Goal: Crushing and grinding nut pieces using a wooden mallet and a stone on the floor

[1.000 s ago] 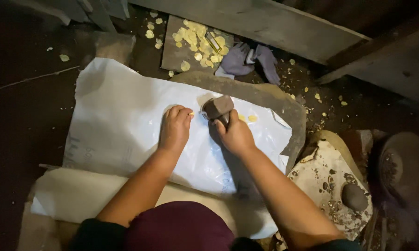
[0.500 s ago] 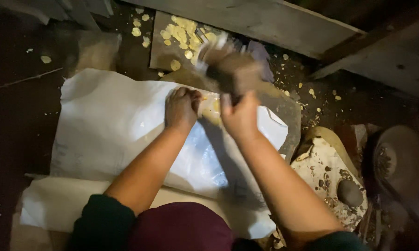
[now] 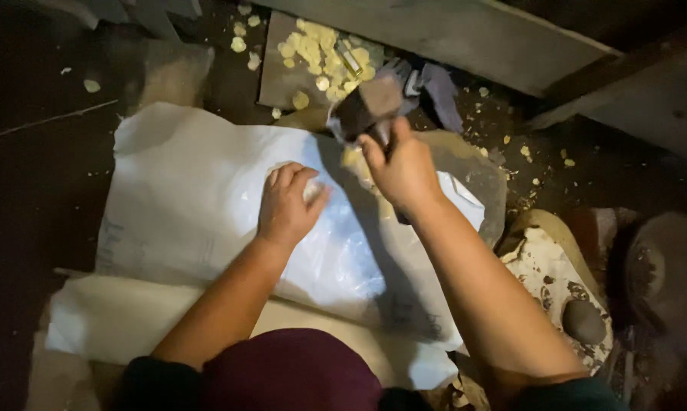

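Note:
My right hand grips the handle of a hammer with a dark square head, raised above the far edge of a white plastic sheet. My left hand presses down on the sheet near its middle, fingers curled over a small pale lump that is mostly hidden. A yellowish piece lies on the sheet just under the hammer head. The sheet covers a flat stone slab whose edge shows at the right.
A board at the back carries several flattened yellow pieces. A purple-grey cloth lies beside it. At the right stand a crumb-covered tray with a round grey stone and a dark round pot. Wooden beams run along the back.
The hammer rested on the sheet a second ago; my right hand has lifted it up and away. My left hand has stayed pressing on the sheet.

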